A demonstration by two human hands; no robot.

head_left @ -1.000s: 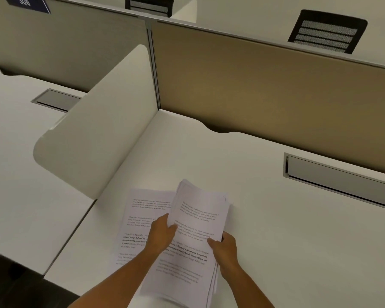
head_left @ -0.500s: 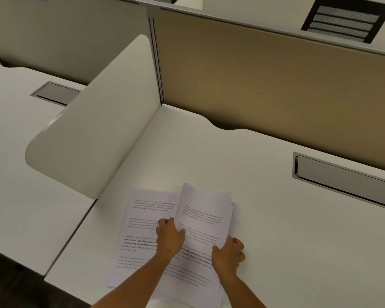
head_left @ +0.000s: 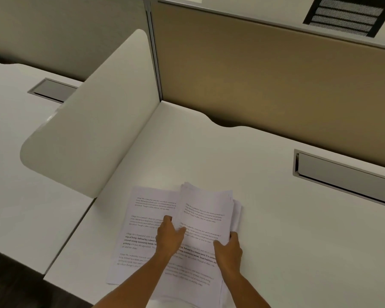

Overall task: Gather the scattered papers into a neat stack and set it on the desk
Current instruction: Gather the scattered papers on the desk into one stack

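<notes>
A thick stack of printed white papers point(head_left: 206, 210) lies tilted on the white desk point(head_left: 265, 218) near its front edge. My left hand point(head_left: 169, 237) grips the stack's left edge, thumb on top. My right hand point(head_left: 228, 247) holds its right edge, fingers curled around the side. A few sheet corners stick out unevenly at the stack's upper right. One loose printed sheet point(head_left: 142, 230) lies flat on the desk, to the left of the stack and partly under it and my left hand.
A white rounded divider panel point(head_left: 93, 130) stands to the left. A tan partition wall point(head_left: 265, 74) runs along the back. A grey cable-tray flap point(head_left: 342, 172) is set into the desk at the right. The neighbouring desk point(head_left: 9, 174) lies to the left.
The stack has come down closer to the desk, and its far end has swung slightly right. My right hand slid from the stack's near edge to its right side.
</notes>
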